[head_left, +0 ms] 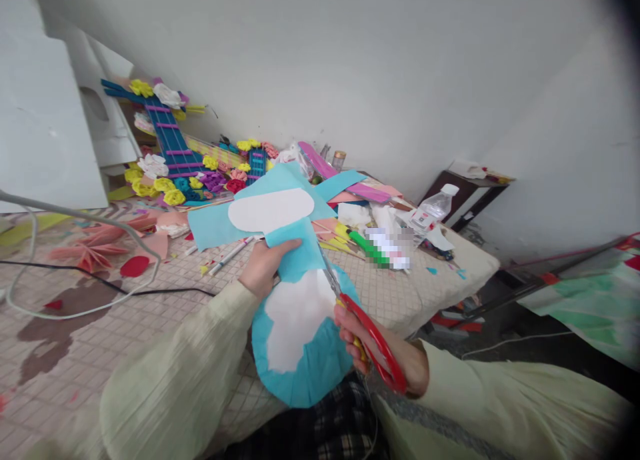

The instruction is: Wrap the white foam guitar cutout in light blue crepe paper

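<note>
My left hand point(263, 268) pinches a piece of light-blue paper point(300, 255), its thumb lying on top. Below it hangs a rounded cutout point(295, 327), white in the middle with a blue border folded over its edge; the two meet under my thumb. My right hand point(356, 337) is wrapped round red-handled scissors point(373, 333). Their blades lie against the right edge of the blue paper, pointing up and away from me. Just beyond, a white oval piece point(273, 210) rests on a larger blue sheet point(213, 227).
Decorated blue paper guitars point(175, 140) with yellow flowers stand at the back left. A clear bottle point(434, 208) and a green item point(367, 247) lie on the right. A white cable point(100, 217) and a black cord point(165, 291) cross the left of the table point(390, 300).
</note>
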`<act>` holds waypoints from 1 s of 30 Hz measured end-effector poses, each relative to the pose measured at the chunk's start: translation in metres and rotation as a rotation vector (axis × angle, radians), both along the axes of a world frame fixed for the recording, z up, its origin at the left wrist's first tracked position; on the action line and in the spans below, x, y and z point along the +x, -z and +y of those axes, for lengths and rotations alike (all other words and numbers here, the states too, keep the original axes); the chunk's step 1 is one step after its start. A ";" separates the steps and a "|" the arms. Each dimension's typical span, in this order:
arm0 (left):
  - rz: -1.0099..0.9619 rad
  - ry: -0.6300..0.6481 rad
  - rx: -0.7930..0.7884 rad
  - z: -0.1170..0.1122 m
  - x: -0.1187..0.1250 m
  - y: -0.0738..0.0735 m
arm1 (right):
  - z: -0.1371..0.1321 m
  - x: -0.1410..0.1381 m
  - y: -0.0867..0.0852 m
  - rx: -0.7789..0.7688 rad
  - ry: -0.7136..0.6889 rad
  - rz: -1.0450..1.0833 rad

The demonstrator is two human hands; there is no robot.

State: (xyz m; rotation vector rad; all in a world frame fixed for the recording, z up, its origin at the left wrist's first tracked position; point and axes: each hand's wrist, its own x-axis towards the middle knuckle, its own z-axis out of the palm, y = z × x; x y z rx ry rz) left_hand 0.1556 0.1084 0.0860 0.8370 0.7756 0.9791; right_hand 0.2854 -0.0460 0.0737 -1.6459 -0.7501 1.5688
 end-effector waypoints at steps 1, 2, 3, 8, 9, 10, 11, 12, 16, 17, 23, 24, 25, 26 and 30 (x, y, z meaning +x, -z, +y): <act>-0.003 0.003 0.000 0.000 0.000 0.000 | 0.000 -0.001 -0.001 0.000 0.005 0.006; -0.005 0.005 0.001 0.000 0.000 0.000 | 0.000 -0.001 -0.002 -0.001 0.010 0.013; -0.007 0.006 0.002 0.000 0.000 0.000 | 0.001 -0.002 -0.003 0.000 0.016 0.019; -0.007 0.007 0.005 0.000 0.000 0.000 | 0.004 -0.006 -0.011 -0.034 0.036 0.015; -0.008 0.009 0.004 0.000 0.000 0.000 | 0.005 -0.006 -0.011 -0.045 0.036 0.009; -0.007 0.012 0.000 0.000 0.000 0.000 | 0.005 -0.006 -0.012 -0.055 0.037 0.005; -0.008 0.017 -0.004 0.000 0.000 0.000 | 0.005 -0.006 -0.012 -0.063 0.038 0.000; -0.008 0.019 -0.007 0.000 0.000 0.000 | 0.005 -0.006 -0.011 -0.068 0.039 -0.004; -0.015 0.026 -0.012 0.001 0.000 -0.002 | 0.002 -0.006 -0.007 -0.031 0.026 -0.017; -0.013 0.026 -0.010 0.002 -0.001 -0.002 | 0.002 -0.007 -0.005 -0.009 0.020 -0.020; -0.025 0.052 0.026 0.004 -0.003 -0.004 | 0.002 -0.010 -0.005 0.029 0.036 -0.041; -0.031 0.056 0.035 0.004 -0.004 -0.004 | 0.002 -0.010 -0.006 0.031 0.036 -0.046; -0.036 0.058 0.043 0.004 -0.004 -0.004 | 0.002 -0.010 -0.006 0.034 0.034 -0.053; -0.037 0.057 0.046 0.004 -0.005 -0.005 | 0.002 -0.009 -0.005 0.034 0.031 -0.058; -0.027 0.064 0.038 0.003 -0.005 -0.007 | 0.002 -0.007 -0.002 0.040 0.020 -0.064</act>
